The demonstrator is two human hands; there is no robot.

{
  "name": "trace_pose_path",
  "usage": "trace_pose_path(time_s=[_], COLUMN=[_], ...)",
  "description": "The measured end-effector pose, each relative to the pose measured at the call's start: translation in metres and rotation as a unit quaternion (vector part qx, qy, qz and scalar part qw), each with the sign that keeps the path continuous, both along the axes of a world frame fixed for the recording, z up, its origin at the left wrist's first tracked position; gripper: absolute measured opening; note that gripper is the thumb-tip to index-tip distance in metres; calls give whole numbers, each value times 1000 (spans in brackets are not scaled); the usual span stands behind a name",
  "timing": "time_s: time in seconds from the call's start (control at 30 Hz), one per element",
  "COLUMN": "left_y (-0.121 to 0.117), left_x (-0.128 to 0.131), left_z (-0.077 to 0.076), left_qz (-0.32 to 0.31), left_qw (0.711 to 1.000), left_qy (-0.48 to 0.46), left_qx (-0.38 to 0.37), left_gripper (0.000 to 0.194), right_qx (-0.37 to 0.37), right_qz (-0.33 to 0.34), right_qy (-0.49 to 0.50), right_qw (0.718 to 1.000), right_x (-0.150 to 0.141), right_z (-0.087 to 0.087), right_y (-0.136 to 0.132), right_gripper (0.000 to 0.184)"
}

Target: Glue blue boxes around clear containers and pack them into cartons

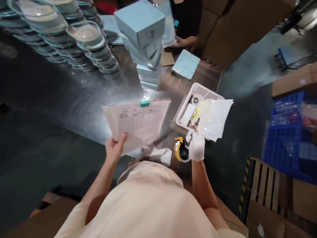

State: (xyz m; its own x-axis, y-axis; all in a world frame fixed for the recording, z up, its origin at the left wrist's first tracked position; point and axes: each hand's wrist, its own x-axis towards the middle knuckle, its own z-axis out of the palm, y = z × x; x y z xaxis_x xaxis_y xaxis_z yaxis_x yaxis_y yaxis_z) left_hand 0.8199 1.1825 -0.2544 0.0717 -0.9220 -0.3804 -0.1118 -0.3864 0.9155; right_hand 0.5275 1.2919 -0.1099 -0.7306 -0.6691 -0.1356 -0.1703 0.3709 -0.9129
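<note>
My left hand [116, 147], bare, grips the lower left corner of a clipboard [169, 103] with a stack of printed sheets [138, 125] on it, thumb on top. A teal binder clip [145, 103] pinches the sheets at the top edge. In a white glove, my right hand [197, 145] is at the near edge of a white plastic basket [194, 86]. Its fingers are closed around a small dark, slim thing whose kind I cannot make out. White sheets [215, 119] in a clear sleeve and a yellow ring [194, 113] lie in the basket beside it.
A yellow and black tape dispenser [179, 150] stands by my right wrist. Light-blue boxes [140, 26] are stacked ahead, with a flat blue pile [186, 64] beside them. Stacked clear containers [91, 39] fill the far left. Across the table, a person's hand [182, 42] holds a blue box.
</note>
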Motion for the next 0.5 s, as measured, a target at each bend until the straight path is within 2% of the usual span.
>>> trace_pose_path(time_s=[0.1,0.2,0.3,0.37,0.5], left_y=[22,37,47,51,52], left_x=[-31,-48,-52,-52,-49], left_z=[21,34,42,45,46], left_qz=[-98,-163,-204,-223,-273], left_qw=[994,986,978,973,942], left_qy=[33,38,38,41,42], left_qx=[24,25,-7,-54,-192], left_gripper=[53,54,57,56,33], right_qx=[-95,-151,-134,-119,-87], right_qz=[-44,-68,-103,-134,-170], right_qy=[-23,-50,-34,-24,-1], right_qw=[994,985,985,984,982], right_x=[0,1,1,-1,-9], right_z=[17,23,20,17,11], right_y=[-26,-36,-33,-28,-20], right_gripper=[42,38,40,44,46])
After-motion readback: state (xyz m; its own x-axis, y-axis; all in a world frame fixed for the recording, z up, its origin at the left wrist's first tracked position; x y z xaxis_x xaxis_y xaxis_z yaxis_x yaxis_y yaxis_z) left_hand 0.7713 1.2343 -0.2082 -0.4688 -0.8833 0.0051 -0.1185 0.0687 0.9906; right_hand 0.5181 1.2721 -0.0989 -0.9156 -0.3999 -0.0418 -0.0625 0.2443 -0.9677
